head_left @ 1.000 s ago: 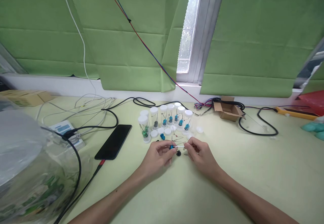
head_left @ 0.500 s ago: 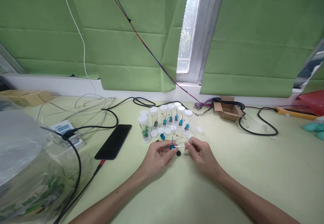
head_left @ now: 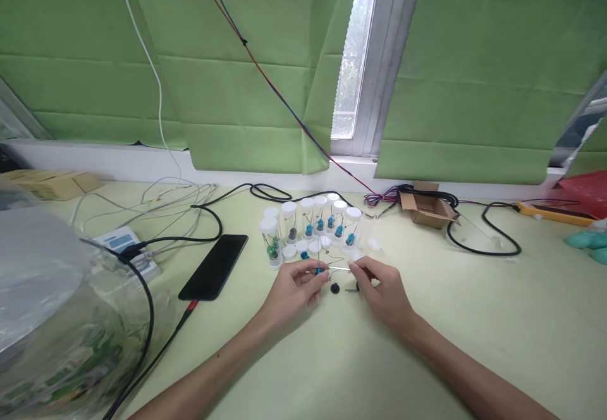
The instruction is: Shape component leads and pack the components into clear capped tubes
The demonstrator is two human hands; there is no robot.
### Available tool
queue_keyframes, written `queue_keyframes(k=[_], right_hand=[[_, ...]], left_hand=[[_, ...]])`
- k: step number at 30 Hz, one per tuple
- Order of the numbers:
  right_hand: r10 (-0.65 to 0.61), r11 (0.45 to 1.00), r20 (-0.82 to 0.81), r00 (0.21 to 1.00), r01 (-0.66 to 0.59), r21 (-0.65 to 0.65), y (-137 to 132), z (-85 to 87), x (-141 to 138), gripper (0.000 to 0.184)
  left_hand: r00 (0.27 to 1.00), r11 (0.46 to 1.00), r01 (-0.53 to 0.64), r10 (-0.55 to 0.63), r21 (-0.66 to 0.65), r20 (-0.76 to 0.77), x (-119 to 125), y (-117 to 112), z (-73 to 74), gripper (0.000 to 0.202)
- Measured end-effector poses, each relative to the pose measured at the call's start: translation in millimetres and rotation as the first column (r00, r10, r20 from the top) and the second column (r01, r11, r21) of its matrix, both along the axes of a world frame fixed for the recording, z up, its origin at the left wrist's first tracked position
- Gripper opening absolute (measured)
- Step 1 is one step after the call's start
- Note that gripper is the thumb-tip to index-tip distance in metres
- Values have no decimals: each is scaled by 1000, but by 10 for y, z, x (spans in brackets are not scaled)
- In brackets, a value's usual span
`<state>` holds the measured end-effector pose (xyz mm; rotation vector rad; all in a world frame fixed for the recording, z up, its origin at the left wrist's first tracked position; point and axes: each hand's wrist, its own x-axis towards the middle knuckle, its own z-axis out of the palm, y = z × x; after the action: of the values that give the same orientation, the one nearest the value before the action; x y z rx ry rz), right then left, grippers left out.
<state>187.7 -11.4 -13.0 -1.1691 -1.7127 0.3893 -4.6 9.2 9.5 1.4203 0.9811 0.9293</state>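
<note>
Label (head_left: pixel 115 240) on a white device (head_left: pixel 148 271) is blurred — over the pale-green tabletop (head_left: pixel 474 319), before green blinds (head_left: pixel 241 91), a blue part (head_left: pixel 319 271) is pinched by the left hand (head_left: pixel 289 287), a thin rod (head_left: pixel 338 268) by the right hand (head_left: pixel 383 286).

The thin rod (head_left: pixel 339 268) in my right hand (head_left: pixel 385 288) looks like shiny metal, the vials (head_left: pixel 352 225) clear glossy plastic, the worktop (head_left: pixel 332 363) smooth, the open box (head_left: pixel 429 217) matt cardboard.
</note>
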Motion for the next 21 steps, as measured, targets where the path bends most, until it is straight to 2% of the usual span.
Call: queue_keyframes(k=[4,7,13,21], right_hand=[[-111,986,-11,994,111,122,33,17,65,28],[-136,981,24,990,131,146,56,-12,86,26],[-81,994,105,991,72,87,102,-112,99,23],[-64,998,244,968,59,26,159,-141,145,26]], left_hand=[[997,996,-64,67,57,-40,-32,36,-6,36],[994,988,-74,84,133,-72,-36,33,-35,37],[992,979,-75,92,188,-83,-12,-17,-82,34],[993,972,-63,84,226,-86,-19,-15,-105,36]])
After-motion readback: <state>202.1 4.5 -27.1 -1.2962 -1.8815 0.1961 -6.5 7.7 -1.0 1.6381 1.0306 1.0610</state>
